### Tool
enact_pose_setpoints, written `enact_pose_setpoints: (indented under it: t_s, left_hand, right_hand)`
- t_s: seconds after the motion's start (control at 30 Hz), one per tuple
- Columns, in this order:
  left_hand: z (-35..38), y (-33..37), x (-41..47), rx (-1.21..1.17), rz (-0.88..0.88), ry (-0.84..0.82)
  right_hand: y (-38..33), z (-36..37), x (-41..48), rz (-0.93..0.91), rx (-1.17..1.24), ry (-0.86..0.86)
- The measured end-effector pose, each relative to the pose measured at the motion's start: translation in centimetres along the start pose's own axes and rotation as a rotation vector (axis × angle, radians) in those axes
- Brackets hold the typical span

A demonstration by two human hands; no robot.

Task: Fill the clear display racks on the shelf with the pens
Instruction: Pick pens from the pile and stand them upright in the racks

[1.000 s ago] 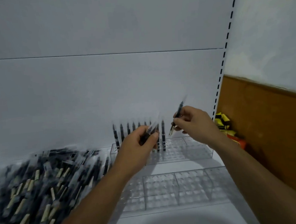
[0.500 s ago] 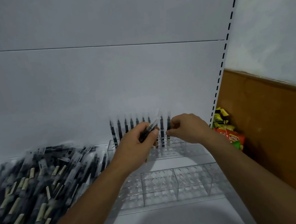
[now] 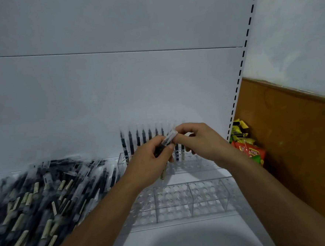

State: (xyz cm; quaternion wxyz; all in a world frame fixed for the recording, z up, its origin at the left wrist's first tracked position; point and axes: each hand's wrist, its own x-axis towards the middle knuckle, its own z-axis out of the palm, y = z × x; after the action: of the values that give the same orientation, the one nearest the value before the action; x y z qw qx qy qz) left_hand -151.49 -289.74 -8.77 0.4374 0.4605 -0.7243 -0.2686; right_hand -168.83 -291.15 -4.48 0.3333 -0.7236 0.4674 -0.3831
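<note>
so far only one row of pens (image 3: 143, 141) stands in the back rack (image 3: 199, 163), the front rack (image 3: 190, 199) is empty; the left hand (image 3: 149, 162) grips spare pens (image 3: 168, 138), and the right hand (image 3: 201, 141) pinches one with its fingers.

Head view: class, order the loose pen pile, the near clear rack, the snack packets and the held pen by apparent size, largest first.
1. pen pile
2. near clear rack
3. snack packets
4. held pen, only partly visible
True sizes stay unsure: distances differ.

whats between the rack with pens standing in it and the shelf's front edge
In the head view: a bare strip of white shelf, then a second clear rack, its visible holes empty.
</note>
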Motion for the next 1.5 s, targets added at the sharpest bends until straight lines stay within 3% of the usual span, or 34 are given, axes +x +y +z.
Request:
enact_pose_setpoints:
  t_s: [0.13,0.23,0.4,0.63,0.87,0.97,1.03,1.13,1.23,1.4,1.5]
  left_hand:
    - [0.0,0.0,0.0,0.016,0.002,0.037]
    - [-0.1,-0.2,-0.1,0.035,-0.019,0.091]
    - [-0.1,0.0,-0.3,0.066,-0.035,0.067]
    - [0.1,0.2,-0.2,0.08,-0.039,0.055]
    - [0.1,0.1,-0.1,0.069,-0.042,0.051]
    - [0.2,-0.1,-0.1,0.081,-0.041,0.05]
    - [0.2,-0.2,-0.1,0.092,-0.039,0.048]
    - [0.2,-0.2,0.1,0.103,-0.035,0.029]
    - [0.3,-0.2,0.1,0.126,-0.033,-0.005]
    - [0.6,0.2,0.0,0.206,-0.032,-0.011]
    - [0.7,0.2,-0.3,0.343,0.01,-0.022]
  right_hand:
    - [0.2,-0.5,0.0,0.035,0.196,0.094]
    - [0.1,-2.1,0.4,0.012,0.284,0.298]
    - [1.2,-3.6,1.4,-0.056,-0.007,0.478]
    - [3.0,-3.4,2.4,-0.043,-0.224,0.439]
    - [3.3,-2.7,2.1,0.076,-0.54,0.121]
    - [3.1,-3.1,1.4,0.108,-0.632,0.123]
    - [2.8,-3.1,0.6,0.079,-0.499,0.135]
    - [1.5,-2.2,-0.6,0.069,-0.078,-0.027]
    - [0.8,-0.9,-0.9,0.033,0.062,-0.083]
    - [0.2,0.1,-1.1,0.004,0.198,-0.003]
    - [0.1,-1.6,-0.7,0.021,0.353,0.187]
